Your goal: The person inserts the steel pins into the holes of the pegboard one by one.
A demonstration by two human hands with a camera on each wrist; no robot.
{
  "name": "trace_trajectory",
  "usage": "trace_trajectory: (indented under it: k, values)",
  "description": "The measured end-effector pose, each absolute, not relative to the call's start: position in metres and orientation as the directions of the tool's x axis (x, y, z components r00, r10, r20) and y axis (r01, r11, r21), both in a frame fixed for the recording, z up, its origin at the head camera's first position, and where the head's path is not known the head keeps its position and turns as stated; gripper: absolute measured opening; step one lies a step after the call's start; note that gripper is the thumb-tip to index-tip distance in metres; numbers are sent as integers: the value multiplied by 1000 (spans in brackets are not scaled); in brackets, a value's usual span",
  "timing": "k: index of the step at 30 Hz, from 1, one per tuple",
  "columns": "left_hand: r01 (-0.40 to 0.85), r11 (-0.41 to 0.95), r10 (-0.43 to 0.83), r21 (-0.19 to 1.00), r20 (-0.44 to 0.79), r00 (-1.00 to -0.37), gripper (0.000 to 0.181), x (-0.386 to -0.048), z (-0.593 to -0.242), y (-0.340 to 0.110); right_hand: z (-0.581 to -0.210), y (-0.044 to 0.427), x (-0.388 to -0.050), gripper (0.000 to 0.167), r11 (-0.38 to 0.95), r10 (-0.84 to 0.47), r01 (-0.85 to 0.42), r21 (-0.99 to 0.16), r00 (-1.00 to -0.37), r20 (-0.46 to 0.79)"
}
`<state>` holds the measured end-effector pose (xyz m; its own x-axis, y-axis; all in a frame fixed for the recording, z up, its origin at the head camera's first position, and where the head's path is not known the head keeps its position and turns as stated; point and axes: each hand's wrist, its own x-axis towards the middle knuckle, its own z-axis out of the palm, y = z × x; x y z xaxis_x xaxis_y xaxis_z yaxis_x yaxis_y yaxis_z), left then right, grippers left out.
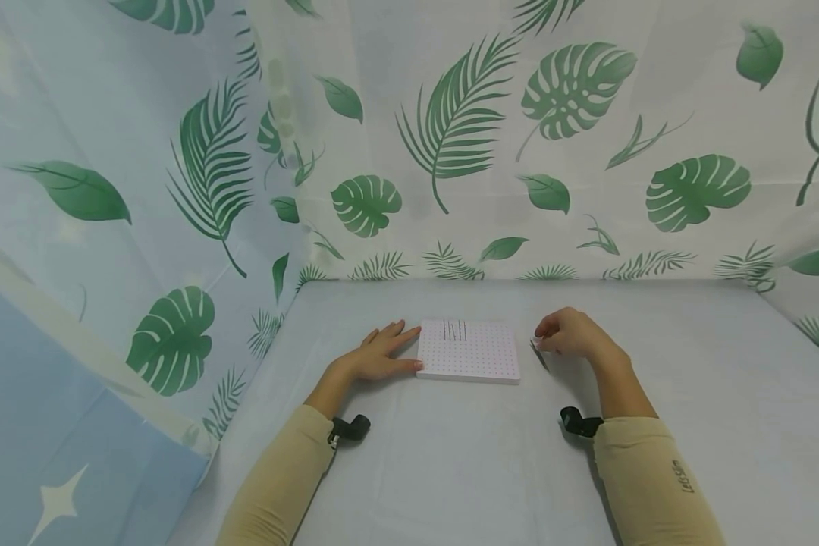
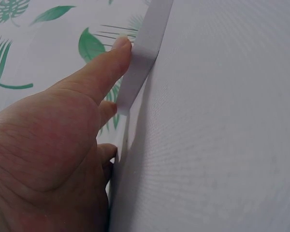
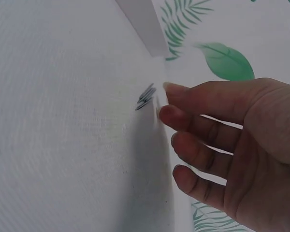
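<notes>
A white board [image 1: 471, 353] dotted with a grid of small holes lies on the table. Several thin dark pins [image 1: 454, 331] stand in its far left part; the left wrist view shows some pins [image 2: 118, 34] sticking out from it. My left hand [image 1: 380, 356] spreads its fingers at the board's left side, with thumb and a fingertip touching the edge. To the right of the board lies a small pile of loose dark pins [image 3: 145, 99]. My right hand [image 1: 569, 334] hovers close beside that pile, fingers bent, thumb and index finger slightly apart with nothing visible between them.
A pale cloth covers the table [image 1: 450, 462]. Behind it hangs a white curtain [image 1: 600, 159] with green leaves, and another leafy curtain [image 1: 109, 250] runs along the left. Black wrist cameras [image 1: 355, 428] sit by both sleeve cuffs.
</notes>
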<state>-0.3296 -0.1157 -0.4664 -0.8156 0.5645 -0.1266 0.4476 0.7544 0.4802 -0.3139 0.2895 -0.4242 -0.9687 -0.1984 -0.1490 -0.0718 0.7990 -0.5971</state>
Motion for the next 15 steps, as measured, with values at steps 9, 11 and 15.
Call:
trace_trajectory:
  k: [9,11,15]
  values:
    - [439,765,551,470,-127,-824,85,-330,-468,-115,-425,292,-312,13,825,-203,-47,-564,-955,-218]
    - [440,764,553,471,-128,-823,85,-330,-468,-116,-426,292,-313,11,827,-205,-44,-561,-952,-227]
    - [442,764,555,470,-130,-822,86,-330,-468,-116,-427,292,-314,9,829,-208,-42,-558,-949,-238]
